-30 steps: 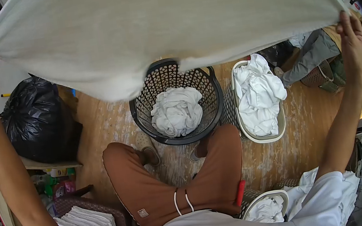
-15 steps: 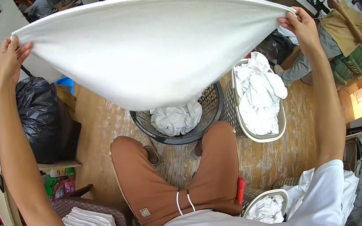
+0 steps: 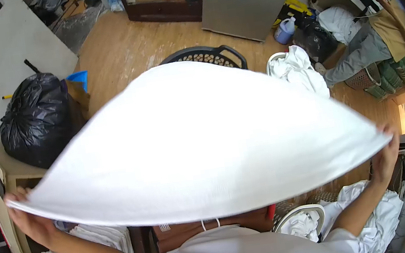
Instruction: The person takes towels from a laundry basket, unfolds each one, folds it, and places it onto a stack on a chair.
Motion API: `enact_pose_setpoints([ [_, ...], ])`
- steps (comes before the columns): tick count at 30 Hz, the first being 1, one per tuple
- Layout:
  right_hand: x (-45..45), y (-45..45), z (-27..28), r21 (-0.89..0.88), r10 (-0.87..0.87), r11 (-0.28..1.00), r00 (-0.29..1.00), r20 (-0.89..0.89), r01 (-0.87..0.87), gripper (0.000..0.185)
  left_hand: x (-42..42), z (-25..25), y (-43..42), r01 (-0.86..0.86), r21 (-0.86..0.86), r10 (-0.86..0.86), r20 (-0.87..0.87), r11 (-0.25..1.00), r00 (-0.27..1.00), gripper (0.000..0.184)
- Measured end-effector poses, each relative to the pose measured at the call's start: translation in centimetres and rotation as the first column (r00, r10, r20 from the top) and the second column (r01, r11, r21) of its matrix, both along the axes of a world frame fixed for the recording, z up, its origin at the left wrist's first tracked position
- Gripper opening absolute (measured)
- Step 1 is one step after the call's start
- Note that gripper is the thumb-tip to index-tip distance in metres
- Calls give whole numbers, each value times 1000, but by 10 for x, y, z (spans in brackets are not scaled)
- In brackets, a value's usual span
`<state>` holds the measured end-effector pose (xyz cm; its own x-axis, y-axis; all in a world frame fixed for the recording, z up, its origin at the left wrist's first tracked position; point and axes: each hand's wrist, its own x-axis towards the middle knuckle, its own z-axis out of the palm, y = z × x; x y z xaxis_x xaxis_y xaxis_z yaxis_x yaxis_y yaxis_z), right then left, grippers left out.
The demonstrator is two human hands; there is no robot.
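Holding a white cloth point(image 3: 199, 142) spread wide above brown trousers point(image 3: 176, 236), with its near edge bowed from corner to corner and its far edge arching forward. Past that far edge, leaving bare wooden floor point(image 3: 118, 45) with room to move, reaching back to a grey panel point(image 3: 249, 1). Bounded at left by a black bag point(image 3: 36, 119), just beside the cloth's edge in view. Covering most of a black basket point(image 3: 189, 52) except the far rim. Gripped at opposite corners by left hand point(image 3: 32, 220) and right hand point(image 3: 386, 157), with fingers point(image 3: 15, 195) closed on fabric, slightly blurred.
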<state>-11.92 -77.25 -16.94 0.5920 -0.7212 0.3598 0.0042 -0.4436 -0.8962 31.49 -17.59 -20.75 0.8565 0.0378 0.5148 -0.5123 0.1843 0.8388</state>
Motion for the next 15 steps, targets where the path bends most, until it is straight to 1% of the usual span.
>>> enact_pose_setpoints([
  [1,-28,1,-17,65,-21,998,995,-96,27,33,-17,-15,-3,57,8,-57,2,998,998,28],
  [2,-36,17,-26,123,-22,992,991,-135,38,34,-32,-28,-7,144,24,-144,14,989,989,29],
  [3,-42,31,-29,216,55,976,985,-165,-18,32,-42,-40,-7,232,40,-233,24,972,972,31],
  [4,-52,43,-35,286,22,957,977,-210,40,31,-49,-50,-5,267,16,-267,-2,964,964,30],
  [5,-66,56,-35,347,-25,929,958,-284,127,32,-57,-57,-1,306,-57,-306,11,950,952,24],
  [7,-85,68,-29,422,117,906,931,-347,44,33,-69,-58,2,317,-173,-311,65,932,948,21],
  [8,-94,73,-24,421,133,907,931,-341,25,33,-69,-61,15,375,-173,-352,153,911,924,27],
  [9,-102,76,-18,420,148,908,932,-332,6,34,-75,-66,42,478,-325,-449,166,816,878,21],
  [10,-110,79,-14,416,159,909,934,-321,-12,34,-81,-61,50,555,-468,-533,195,687,823,16],
  [11,-117,80,-10,413,145,911,943,-300,-9,34,-89,-53,60,593,-550,-567,243,588,787,12],
  [12,-129,79,-11,399,151,916,958,-246,-42,35,-96,-36,52,624,-620,-593,297,477,748,10],
  [13,-135,80,-10,384,158,920,968,-194,-74,35,-92,-30,47,656,-484,-524,395,579,755,9],
  [15,-143,82,-12,316,148,943,980,-136,-99,35,-83,-23,45,709,-296,-524,508,639,684,6],
])
